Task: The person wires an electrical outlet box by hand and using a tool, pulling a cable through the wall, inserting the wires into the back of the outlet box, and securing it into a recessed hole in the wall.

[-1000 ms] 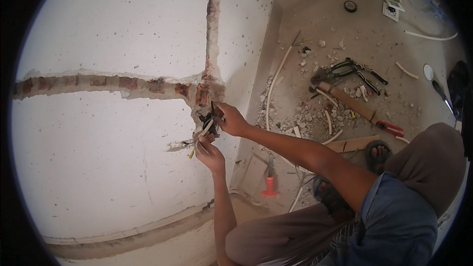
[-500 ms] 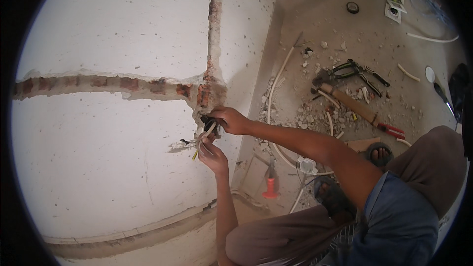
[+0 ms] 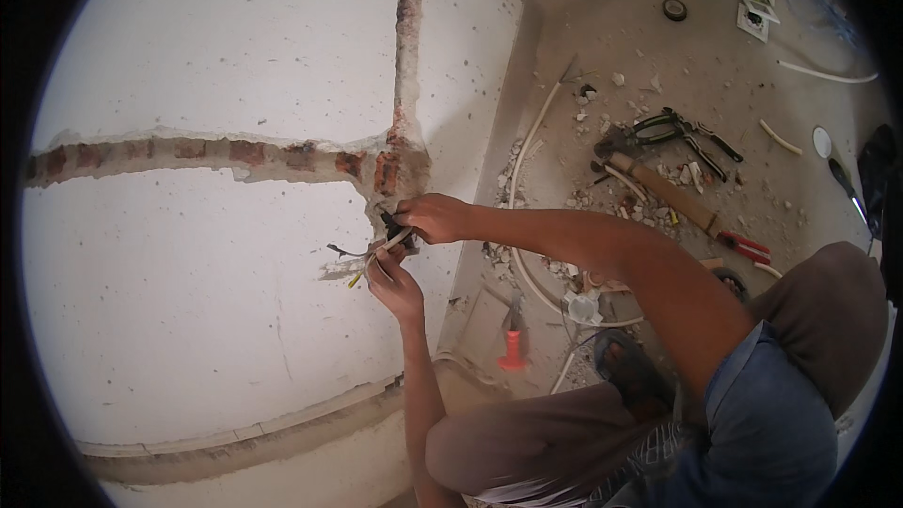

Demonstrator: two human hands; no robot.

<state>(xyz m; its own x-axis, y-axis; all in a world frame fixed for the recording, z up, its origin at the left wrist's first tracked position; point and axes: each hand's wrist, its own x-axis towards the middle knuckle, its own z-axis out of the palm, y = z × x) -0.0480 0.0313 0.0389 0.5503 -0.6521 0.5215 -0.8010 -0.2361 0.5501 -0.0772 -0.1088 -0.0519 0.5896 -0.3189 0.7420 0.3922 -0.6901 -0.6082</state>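
My left hand [image 3: 397,292] pinches a pale electrical cable [image 3: 391,241] at a broken-out hole in the white wall. Past its fingers stick out stripped wire ends, one dark and one yellow-green [image 3: 355,279]. The cable runs up to a black part [image 3: 389,224], seemingly a wall box, sitting in the hole. My right hand [image 3: 435,217] is just above and to the right, its fingers closed together against that black part. What lies between the right fingertips is hidden.
Chiselled channels [image 3: 263,156] expose brick in the wall. On the floor lie rubble, green-black pliers [image 3: 670,127], a wooden-handled hammer [image 3: 668,193], red-handled pliers [image 3: 745,246], an orange-handled tool [image 3: 512,350], a long pale cable [image 3: 514,179] and a roll of black tape [image 3: 674,9].
My left hand has shifted slightly left and up, and the wire ends have swung left with it. My right hand has moved a little left over the black part.
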